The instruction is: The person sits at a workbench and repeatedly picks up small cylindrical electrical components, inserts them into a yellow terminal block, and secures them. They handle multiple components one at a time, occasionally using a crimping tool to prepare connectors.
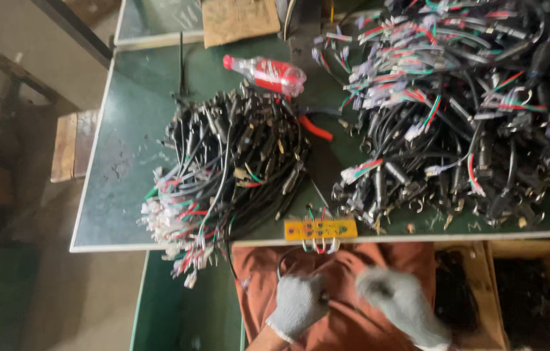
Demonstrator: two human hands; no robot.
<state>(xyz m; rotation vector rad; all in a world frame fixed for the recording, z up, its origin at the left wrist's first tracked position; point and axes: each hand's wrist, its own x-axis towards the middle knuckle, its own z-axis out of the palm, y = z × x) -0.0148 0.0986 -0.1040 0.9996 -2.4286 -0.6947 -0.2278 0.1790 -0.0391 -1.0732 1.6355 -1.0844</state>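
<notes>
My left hand and my right hand wear grey knit gloves and hover over my lap, below the table's near edge. A thin black cable loops up from my left hand, whose fingers are closed on it. My right hand is blurred, and its grip is unclear. A small yellow strip with red, green and white wires sits on the table edge just above my hands. A pile of black cables lies to the left of it.
A far larger heap of cables covers the green table at the right. A clear plastic bottle with a red label and red-handled pliers lie between the piles. Wooden boxes stand at lower right.
</notes>
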